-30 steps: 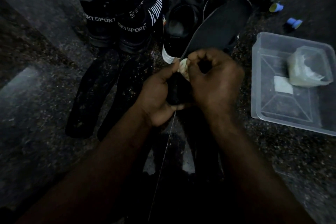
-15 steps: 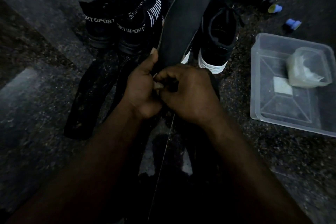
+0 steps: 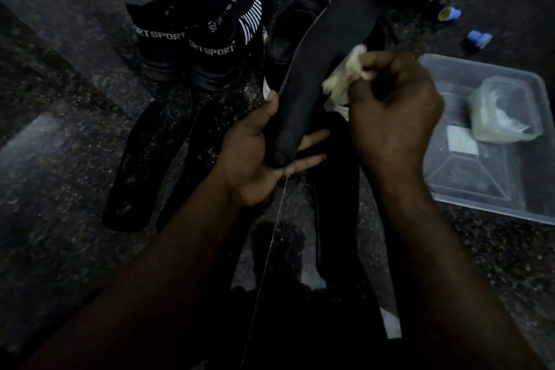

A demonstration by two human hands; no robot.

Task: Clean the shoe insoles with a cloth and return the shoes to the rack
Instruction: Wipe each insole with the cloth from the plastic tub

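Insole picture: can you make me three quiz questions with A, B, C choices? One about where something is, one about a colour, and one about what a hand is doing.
1. Where is the clear tub?
A) between the two arms
B) to the right of the right hand
C) far over on the left

2. What colour is the cloth?
A) red
B) pale cream
C) green

3. What is the right hand doing?
A) waving, holding nothing
B) lying flat with straight fingers
C) gripping the cloth against the insole

Answers:
B, the clear tub sits past that hand on the right.
B, the cloth looks pale beside the black insole.
C, its fingers curl round the cloth at the insole's edge.
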